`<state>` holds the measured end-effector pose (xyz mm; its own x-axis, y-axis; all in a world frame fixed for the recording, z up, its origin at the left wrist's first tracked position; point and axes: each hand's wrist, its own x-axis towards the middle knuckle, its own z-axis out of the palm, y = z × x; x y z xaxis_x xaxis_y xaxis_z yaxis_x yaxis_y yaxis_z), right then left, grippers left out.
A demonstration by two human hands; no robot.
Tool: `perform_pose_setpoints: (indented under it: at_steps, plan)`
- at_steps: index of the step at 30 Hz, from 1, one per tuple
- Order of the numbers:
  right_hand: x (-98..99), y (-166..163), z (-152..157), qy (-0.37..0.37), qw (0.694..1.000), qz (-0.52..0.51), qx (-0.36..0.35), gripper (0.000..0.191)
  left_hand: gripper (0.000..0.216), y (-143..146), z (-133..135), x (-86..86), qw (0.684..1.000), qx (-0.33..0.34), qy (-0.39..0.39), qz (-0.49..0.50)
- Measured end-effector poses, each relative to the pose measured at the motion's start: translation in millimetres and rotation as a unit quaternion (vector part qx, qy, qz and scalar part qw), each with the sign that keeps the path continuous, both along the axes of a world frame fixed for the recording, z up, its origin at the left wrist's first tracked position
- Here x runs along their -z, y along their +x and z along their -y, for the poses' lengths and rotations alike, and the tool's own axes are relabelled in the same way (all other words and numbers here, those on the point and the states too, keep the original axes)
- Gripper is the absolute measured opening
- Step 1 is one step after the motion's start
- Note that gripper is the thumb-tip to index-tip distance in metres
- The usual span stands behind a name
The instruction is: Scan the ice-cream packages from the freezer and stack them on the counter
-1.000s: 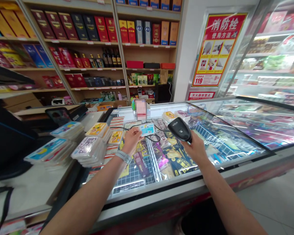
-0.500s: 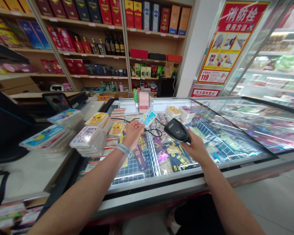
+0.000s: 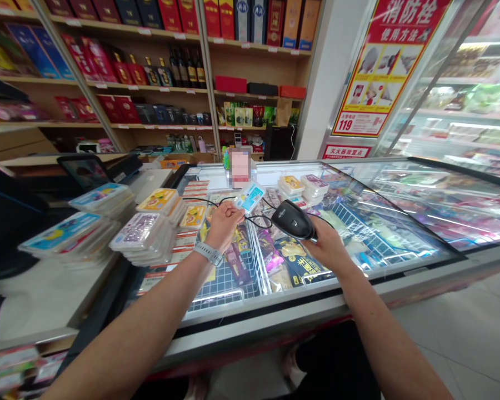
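Observation:
My left hand [image 3: 224, 225], with a grey watch strap on its wrist, pinches the near edge of a flat pack with a blue-and-white label [image 3: 250, 198], tilted above the freezer glass. Wrapped round the handle of a black barcode scanner [image 3: 292, 220] is my right hand [image 3: 327, 244]. The scanner's head points left toward the pack, with a gap between them. Its black cable [image 3: 260, 224] loops behind my left hand. To the left stand stacks of flat plastic boxes with purple [image 3: 139, 233], orange [image 3: 158, 200] and blue [image 3: 64, 233] labels.
Beneath my hands is a glass-topped chest freezer [image 3: 250, 322] holding wire baskets and packaged food. Two short box stacks [image 3: 314, 188] sit farther back on it. A small display stand [image 3: 239, 166] is at the far edge. Shelves of boxes and bottles [image 3: 187, 66] rise behind.
The scanner has shifted slightly left and down in view, with its head nearer the pack. The whole view has moved a little; both hands keep their hold.

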<state>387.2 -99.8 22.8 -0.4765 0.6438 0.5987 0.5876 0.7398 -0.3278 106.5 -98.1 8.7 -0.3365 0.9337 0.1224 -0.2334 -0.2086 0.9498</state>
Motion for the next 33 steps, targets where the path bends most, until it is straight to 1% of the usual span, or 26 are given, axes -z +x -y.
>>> perform_pose_setpoints:
  at_steps: [5, 18, 23, 26, 28, 29, 30, 33]
  plan:
    - [1.7, 0.2, -1.5, 0.023, 1.0, 0.009, -0.001, 0.032, 0.035, -0.3, -0.4, 0.4, 1.0, -0.003, -0.001, -0.001]
    - [-0.2, -0.6, -1.1, 0.042, 0.999, 0.021, -0.015, 0.028, 0.038, 1.1, 2.6, -3.0, 1.0, -0.002, -0.006, -0.005]
    - [-2.4, -1.1, -0.5, 0.062, 0.998, 0.013, -0.016, 0.025, 0.035, -1.0, 2.2, -4.8, 0.999, -0.023, 0.003, -0.027]
    - [-4.9, -2.0, 0.8, 0.074, 0.997, 0.009, -0.02, 0.025, 0.033, -6.6, 0.0, -10.2, 0.997, -0.052, 0.019, -0.049]
    - [-5.7, -2.6, 1.4, 0.079, 0.997, 0.01, -0.02, 0.026, 0.03, -13.9, -1.7, -16.9, 0.993, -0.077, 0.032, -0.084]
    - [-5.6, -2.7, 1.5, 0.08, 0.997, 0.011, -0.019, 0.026, 0.028, -18.8, -2.2, -21.2, 0.986, -0.097, 0.041, -0.128]
    - [-5.2, -2.8, 1.3, 0.08, 0.997, 0.012, -0.017, 0.027, 0.025, -24.4, -2.0, -25.9, 0.974, -0.121, 0.051, -0.187]
    - [-2.7, -2.8, 0.2, 0.076, 0.997, 0.01, -0.013, 0.03, 0.019, -43.7, 4.8, -41.0, 0.915, -0.19, 0.075, -0.349]
